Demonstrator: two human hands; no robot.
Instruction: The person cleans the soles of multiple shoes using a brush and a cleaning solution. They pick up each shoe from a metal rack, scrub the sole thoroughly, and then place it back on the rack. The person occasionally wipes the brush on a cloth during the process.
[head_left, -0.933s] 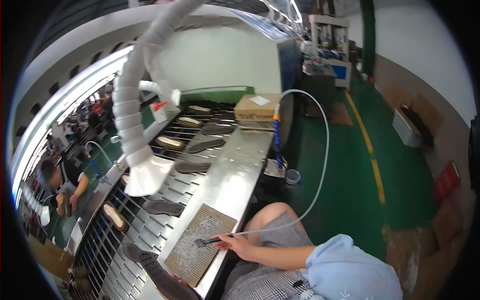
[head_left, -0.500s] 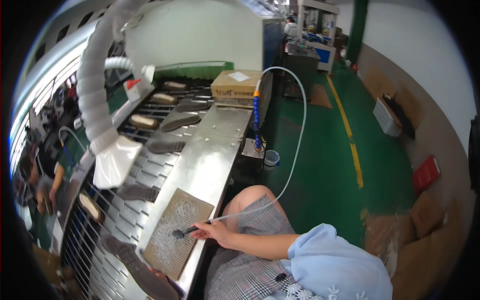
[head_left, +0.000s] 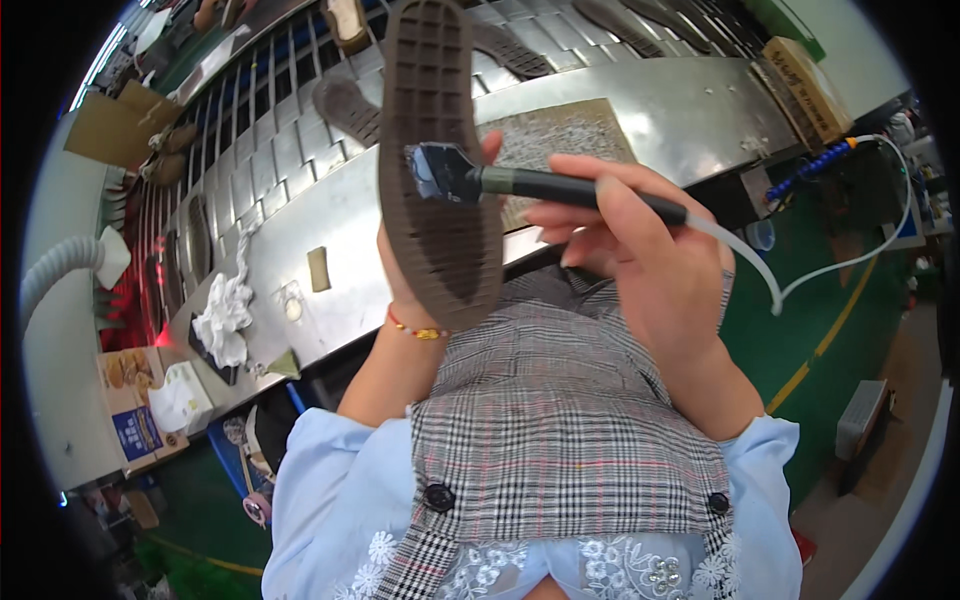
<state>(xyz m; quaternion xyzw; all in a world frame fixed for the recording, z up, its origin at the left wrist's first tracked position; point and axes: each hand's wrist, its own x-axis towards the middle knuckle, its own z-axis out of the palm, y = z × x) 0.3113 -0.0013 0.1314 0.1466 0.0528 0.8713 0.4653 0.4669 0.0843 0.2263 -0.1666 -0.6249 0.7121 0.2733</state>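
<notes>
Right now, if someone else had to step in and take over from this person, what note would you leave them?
Left hand: holds a brown shoe sole upright, tread facing the camera; the hand is mostly hidden behind it.
Right hand: grips a black-handled brush fed by a white tube; the bristles rest on the sole's middle.
Done: a darker patch shows below the brush.
Left: the rest of the sole looks uncoated. More soles lie on the slatted conveyor.

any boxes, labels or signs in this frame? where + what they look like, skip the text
Cardboard box: upper right, at the far end of the steel table; long, brown, dark print on its side.
Printed carton: lower left, below the table's near end; tan top with a food picture, blue front panel.
Flat cardboard sheet: upper left beside the roller conveyor; plain brown.
No screens or signs visible.
</notes>
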